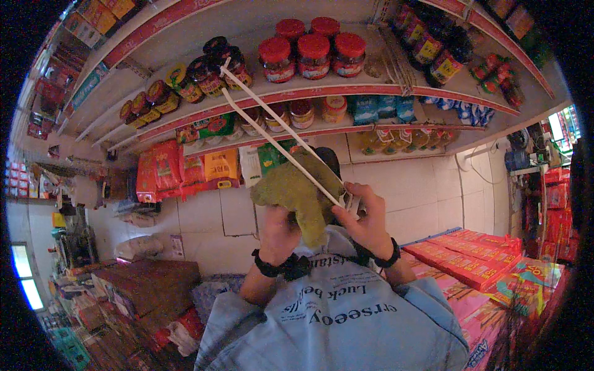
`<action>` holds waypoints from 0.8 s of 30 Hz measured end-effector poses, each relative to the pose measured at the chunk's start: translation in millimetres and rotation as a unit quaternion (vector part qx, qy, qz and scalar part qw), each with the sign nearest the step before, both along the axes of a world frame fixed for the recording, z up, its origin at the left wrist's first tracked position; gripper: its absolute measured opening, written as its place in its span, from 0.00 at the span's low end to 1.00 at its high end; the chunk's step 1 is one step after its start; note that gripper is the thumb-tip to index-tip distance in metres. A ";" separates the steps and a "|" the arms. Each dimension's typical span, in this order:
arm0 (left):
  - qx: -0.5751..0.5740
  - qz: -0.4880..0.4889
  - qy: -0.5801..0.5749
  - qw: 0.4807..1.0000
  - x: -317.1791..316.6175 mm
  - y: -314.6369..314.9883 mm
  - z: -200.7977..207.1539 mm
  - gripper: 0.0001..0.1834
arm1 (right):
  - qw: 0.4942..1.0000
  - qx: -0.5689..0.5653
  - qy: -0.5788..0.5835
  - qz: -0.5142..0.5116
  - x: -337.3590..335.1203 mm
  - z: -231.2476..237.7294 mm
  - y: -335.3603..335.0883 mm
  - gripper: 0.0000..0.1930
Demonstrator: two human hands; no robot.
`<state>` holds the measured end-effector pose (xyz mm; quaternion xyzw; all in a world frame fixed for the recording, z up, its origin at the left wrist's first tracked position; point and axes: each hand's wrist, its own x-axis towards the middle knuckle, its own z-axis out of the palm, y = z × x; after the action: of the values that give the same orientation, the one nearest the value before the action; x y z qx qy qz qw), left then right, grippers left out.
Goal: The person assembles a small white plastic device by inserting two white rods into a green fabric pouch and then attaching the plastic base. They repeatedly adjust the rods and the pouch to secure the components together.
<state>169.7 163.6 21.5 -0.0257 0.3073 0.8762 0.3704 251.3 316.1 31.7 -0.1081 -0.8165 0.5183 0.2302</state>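
Note:
A green cloth (pixel 289 188) hangs over and around my left hand (pixel 276 229). Its fingers are partly covered by the cloth and curl in to grip it. My right hand (pixel 365 213) is closed on the near end of a pair of long thin white rods (pixel 272 133). The rods slant up and to the left, across the cloth and in front of the shelf edge; a short crosspiece shows at their far end. Whether they are one piece cannot be told. A dark band circles each wrist.
Jars with red lids (pixel 312 52) and dark-lidded jars (pixel 210 71) stand on the shelf (pixel 297 94) ahead. Bags (pixel 162 170) hang or stand below it. Red boxes (pixel 464 253) are stacked at right; a brown carton (pixel 145 287) sits at lower left.

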 end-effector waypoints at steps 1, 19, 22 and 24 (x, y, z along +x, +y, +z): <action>-0.004 0.012 0.025 1.000 2.5 1.9 -0.9 0.22 | 0.998 0.062 0.022 -0.002 -0.9 -3.7 -1.5 0.20; -0.474 0.186 0.523 0.684 -32.0 -6.8 0.8 0.23 | 0.936 0.352 -0.003 -0.006 15.0 -7.1 -18.5 0.22; -0.455 0.213 0.617 0.606 -45.7 -9.8 11.4 0.18 | 0.927 0.374 0.035 -0.002 26.1 -12.7 -14.6 0.21; -0.441 0.210 0.596 0.637 -56.4 -14.7 8.8 0.19 | 0.919 0.383 0.092 -0.013 29.8 -13.4 -11.8 0.21</action>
<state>113.3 148.8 30.3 0.2779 0.7979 0.5156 -0.1421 281.1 304.3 18.3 0.0261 -0.9264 0.1705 0.3348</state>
